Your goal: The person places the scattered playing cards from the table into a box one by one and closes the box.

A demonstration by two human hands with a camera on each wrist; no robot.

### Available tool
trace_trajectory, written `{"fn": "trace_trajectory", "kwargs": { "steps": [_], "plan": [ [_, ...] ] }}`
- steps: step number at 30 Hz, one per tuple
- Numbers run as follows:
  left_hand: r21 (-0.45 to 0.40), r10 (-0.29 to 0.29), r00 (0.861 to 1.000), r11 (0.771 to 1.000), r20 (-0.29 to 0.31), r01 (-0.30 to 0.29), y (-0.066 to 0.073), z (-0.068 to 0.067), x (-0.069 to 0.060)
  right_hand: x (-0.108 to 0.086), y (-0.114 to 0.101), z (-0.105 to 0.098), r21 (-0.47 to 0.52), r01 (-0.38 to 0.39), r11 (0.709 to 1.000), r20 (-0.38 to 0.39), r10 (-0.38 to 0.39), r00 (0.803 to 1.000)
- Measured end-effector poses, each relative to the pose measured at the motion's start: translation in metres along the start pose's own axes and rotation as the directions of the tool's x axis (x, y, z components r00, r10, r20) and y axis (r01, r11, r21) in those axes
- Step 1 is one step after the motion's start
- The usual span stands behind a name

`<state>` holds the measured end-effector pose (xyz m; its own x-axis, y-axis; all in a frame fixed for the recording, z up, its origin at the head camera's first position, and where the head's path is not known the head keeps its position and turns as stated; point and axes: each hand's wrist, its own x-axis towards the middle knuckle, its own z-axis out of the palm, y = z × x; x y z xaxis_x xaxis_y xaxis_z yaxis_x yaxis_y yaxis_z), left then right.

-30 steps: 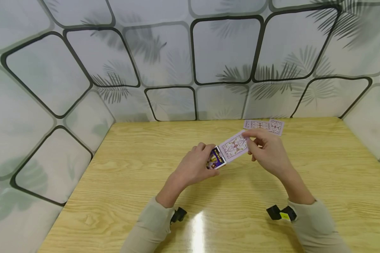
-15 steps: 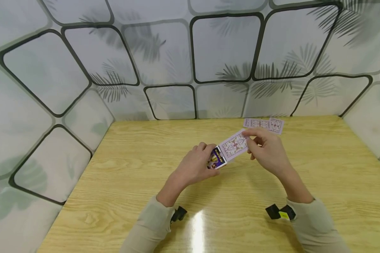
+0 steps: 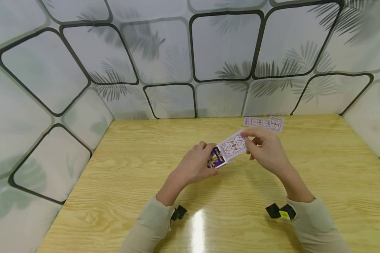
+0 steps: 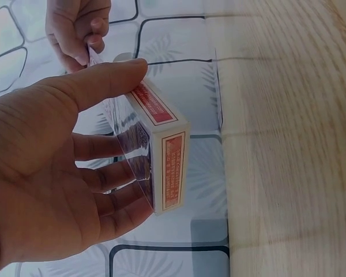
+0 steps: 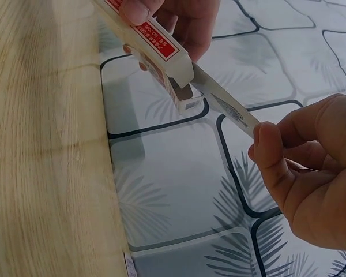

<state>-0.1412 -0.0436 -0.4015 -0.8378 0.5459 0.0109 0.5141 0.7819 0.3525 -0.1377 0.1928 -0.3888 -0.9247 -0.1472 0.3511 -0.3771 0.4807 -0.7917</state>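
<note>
My left hand [image 3: 193,164] grips a playing-card box [image 3: 216,159], thumb on one narrow side and fingers on the other. In the left wrist view the closed end of the box [image 4: 172,167] shows red printed panels on white. Playing cards [image 3: 232,145] with a purple floral back stick out of the box's open end, partly inside it. How many there are cannot be told. The thumb and forefinger of my right hand [image 3: 267,150] pinch their outer end. In the right wrist view the cards [image 5: 226,105] slant into the mouth of the box, above the table.
More purple-backed playing cards [image 3: 260,122] lie face down at the back of the wooden table [image 3: 139,168], one overlapping another at an angle. Behind the table rises a pale wall covering [image 3: 226,49] with dark outlines and leaf shapes.
My right hand has shifted slightly left, and the cards sit a little deeper in the box. A pale flap shows below them. My left hand keeps its grip.
</note>
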Motion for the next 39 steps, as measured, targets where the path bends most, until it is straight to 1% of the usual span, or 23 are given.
{"fn": "trace_trajectory", "kwargs": {
  "steps": [12, 21, 28, 34, 39],
  "plan": [
    [-0.019, 0.001, 1.0, 1.0, -0.007, -0.001, 0.0, -0.001, 0.0, -0.001, -0.003, 0.002, -0.009, -0.025, 1.0, 0.043, 0.025, 0.999],
    [-0.031, -0.007, 1.0, 1.0, -0.002, 0.007, 0.0, -0.002, -0.001, -0.002, -0.005, 0.005, 0.043, -0.053, 0.998, 0.094, 0.048, 0.994],
    [-0.024, -0.006, 1.0, 1.0, -0.001, 0.006, 0.001, -0.002, 0.0, -0.003, -0.005, 0.013, 0.046, -0.057, 0.997, 0.088, 0.053, 0.995],
    [-0.015, 0.002, 1.0, 1.0, -0.002, -0.002, 0.001, -0.002, 0.0, -0.005, -0.007, 0.018, -0.013, -0.026, 1.0, 0.085, 0.027, 0.996],
    [-0.014, 0.01, 1.0, 1.0, -0.006, -0.01, 0.0, -0.001, 0.0, -0.006, -0.009, 0.022, -0.088, 0.053, 0.995, 0.06, -0.048, 0.997]
  ]
}}
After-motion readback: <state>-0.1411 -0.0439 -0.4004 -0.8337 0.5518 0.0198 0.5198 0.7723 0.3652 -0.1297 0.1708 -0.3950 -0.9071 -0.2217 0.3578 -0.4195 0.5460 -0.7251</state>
